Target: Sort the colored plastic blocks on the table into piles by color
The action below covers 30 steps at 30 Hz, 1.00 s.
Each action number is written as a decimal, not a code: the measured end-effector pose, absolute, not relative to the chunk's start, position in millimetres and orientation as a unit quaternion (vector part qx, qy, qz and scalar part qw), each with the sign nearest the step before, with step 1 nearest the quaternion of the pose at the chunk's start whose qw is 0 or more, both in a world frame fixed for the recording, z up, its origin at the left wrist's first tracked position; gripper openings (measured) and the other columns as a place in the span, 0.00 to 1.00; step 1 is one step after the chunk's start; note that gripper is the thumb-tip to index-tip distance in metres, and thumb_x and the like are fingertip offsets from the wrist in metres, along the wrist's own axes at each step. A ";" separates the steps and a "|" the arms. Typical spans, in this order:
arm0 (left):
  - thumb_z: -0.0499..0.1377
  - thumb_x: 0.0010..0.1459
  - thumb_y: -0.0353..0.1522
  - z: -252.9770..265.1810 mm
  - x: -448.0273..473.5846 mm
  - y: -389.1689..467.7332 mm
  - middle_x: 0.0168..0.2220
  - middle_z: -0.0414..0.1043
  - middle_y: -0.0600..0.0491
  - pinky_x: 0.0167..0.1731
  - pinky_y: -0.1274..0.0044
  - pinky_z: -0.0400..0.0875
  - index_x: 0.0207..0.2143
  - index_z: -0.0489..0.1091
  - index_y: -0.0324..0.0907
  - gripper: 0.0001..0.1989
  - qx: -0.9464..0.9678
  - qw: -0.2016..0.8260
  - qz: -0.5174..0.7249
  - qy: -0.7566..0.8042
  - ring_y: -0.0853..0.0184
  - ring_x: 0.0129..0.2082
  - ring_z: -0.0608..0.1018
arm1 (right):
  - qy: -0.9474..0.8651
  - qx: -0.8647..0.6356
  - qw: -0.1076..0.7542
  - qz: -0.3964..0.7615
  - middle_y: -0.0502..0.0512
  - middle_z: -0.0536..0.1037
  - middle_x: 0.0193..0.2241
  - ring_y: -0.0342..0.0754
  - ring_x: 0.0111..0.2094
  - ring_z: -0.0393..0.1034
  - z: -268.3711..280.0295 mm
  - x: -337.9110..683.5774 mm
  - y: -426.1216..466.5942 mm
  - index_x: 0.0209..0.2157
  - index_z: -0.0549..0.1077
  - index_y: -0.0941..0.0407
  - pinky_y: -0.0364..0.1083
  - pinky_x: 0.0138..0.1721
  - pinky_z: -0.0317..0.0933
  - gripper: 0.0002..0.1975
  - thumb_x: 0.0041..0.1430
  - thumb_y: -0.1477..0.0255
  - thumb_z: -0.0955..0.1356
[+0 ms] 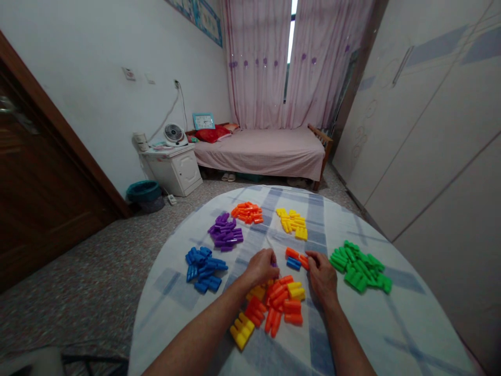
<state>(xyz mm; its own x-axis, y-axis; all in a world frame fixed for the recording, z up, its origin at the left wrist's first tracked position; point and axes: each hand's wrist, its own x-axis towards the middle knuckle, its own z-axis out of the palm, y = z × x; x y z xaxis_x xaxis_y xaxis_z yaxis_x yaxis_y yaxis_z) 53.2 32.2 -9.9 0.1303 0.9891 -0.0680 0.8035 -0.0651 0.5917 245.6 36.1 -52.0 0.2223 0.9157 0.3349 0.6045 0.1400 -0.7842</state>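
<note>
My left hand [261, 267] is closed, its fingertips pinched on a small purple building block [274, 265] that is mostly covered. My right hand [323, 277] has its thumb and fingers closed on the end of an orange building block [303, 260]. Against that piece lie another orange block [291, 253] and a blue block [293, 263]. Below and between my hands spreads a mixed pile of orange blocks [278, 293] and yellow blocks [296, 290]. One yellow block [241, 330] lies at the pile's near left, beside my left forearm.
Sorted piles of blue [203, 269], purple [226, 232], orange [247, 212], yellow [293, 222] and green blocks [360, 266] ring the round, cloth-covered table [188, 324]. Beyond it stand a bed [262, 149], a white cabinet [180, 169] with a fan, a bin [144, 193] and a wardrobe [430, 130].
</note>
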 end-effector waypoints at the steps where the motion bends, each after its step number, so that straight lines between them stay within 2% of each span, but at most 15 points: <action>1: 0.60 0.43 0.28 -10.7 50.2 34.4 0.28 0.72 0.54 0.27 0.80 0.66 0.30 0.70 0.39 0.08 0.702 0.261 0.196 0.634 0.69 0.29 0.74 | -0.600 -0.634 0.458 0.170 0.57 0.75 0.37 0.50 0.38 0.69 -52.2 245.7 36.2 0.38 0.73 0.58 0.49 0.43 0.60 0.18 0.55 0.64 0.58; 5: 0.56 0.50 0.25 -4.4 25.5 49.8 0.29 0.74 0.54 0.28 0.81 0.67 0.36 0.70 0.38 0.09 0.682 0.248 0.268 0.634 0.72 0.28 0.75 | -0.599 -0.636 0.456 0.170 0.57 0.75 0.37 0.51 0.39 0.69 -51.7 245.8 35.7 0.38 0.73 0.58 0.49 0.43 0.60 0.18 0.55 0.64 0.58; 9: 0.53 0.53 0.27 11.0 -17.2 74.8 0.33 0.74 0.51 0.34 0.78 0.68 0.38 0.70 0.37 0.10 0.658 0.177 0.312 0.663 0.70 0.32 0.75 | -0.599 -0.640 0.452 0.166 0.57 0.75 0.37 0.51 0.39 0.69 -49.3 244.9 34.3 0.38 0.73 0.58 0.49 0.43 0.60 0.18 0.55 0.65 0.58; 16: 0.54 0.51 0.26 21.3 -69.0 105.7 0.33 0.73 0.49 0.41 0.72 0.67 0.31 0.72 0.40 0.07 0.652 0.067 0.285 0.699 0.63 0.37 0.75 | -0.597 -0.639 0.456 0.166 0.57 0.75 0.38 0.51 0.39 0.69 -50.2 245.1 34.8 0.37 0.73 0.57 0.49 0.43 0.60 0.17 0.55 0.64 0.58; 20: 0.52 0.53 0.27 20.6 -60.6 102.6 0.41 0.71 0.44 0.49 0.67 0.62 0.36 0.72 0.38 0.10 0.670 0.030 0.280 0.687 0.58 0.46 0.71 | -0.596 -0.638 0.458 0.166 0.58 0.75 0.37 0.50 0.38 0.69 -50.9 244.8 35.5 0.37 0.74 0.57 0.49 0.42 0.60 0.18 0.55 0.65 0.58; 23: 0.53 0.54 0.28 14.5 -32.7 90.5 0.42 0.71 0.47 0.51 0.70 0.62 0.38 0.71 0.39 0.11 0.714 0.047 0.268 0.645 0.61 0.46 0.71 | -0.596 -0.641 0.455 0.166 0.58 0.75 0.37 0.50 0.38 0.69 -51.0 244.2 36.2 0.37 0.74 0.58 0.49 0.42 0.60 0.18 0.55 0.65 0.58; 27: 0.55 0.54 0.29 0.4 20.6 66.8 0.39 0.72 0.51 0.45 0.74 0.67 0.39 0.71 0.42 0.10 0.800 0.140 0.238 0.533 0.66 0.40 0.73 | -0.598 -0.636 0.459 0.168 0.58 0.75 0.36 0.50 0.38 0.69 -52.4 244.8 37.4 0.37 0.74 0.58 0.48 0.42 0.60 0.17 0.55 0.66 0.58; 30: 0.56 0.54 0.29 -7.9 56.1 54.7 0.41 0.70 0.52 0.44 0.77 0.66 0.41 0.71 0.45 0.12 0.851 0.162 0.216 0.451 0.67 0.42 0.72 | -0.600 -0.630 0.464 0.167 0.58 0.76 0.36 0.49 0.38 0.69 -53.9 245.9 37.9 0.37 0.74 0.57 0.48 0.42 0.60 0.17 0.55 0.67 0.58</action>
<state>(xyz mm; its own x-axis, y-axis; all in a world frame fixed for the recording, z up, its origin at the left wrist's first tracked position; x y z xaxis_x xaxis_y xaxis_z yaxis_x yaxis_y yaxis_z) 56.1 54.7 -7.9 0.5004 0.8371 0.2212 0.6975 -0.5411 0.4697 245.9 37.9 -53.9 0.2241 0.9112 0.3456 0.6005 0.1502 -0.7854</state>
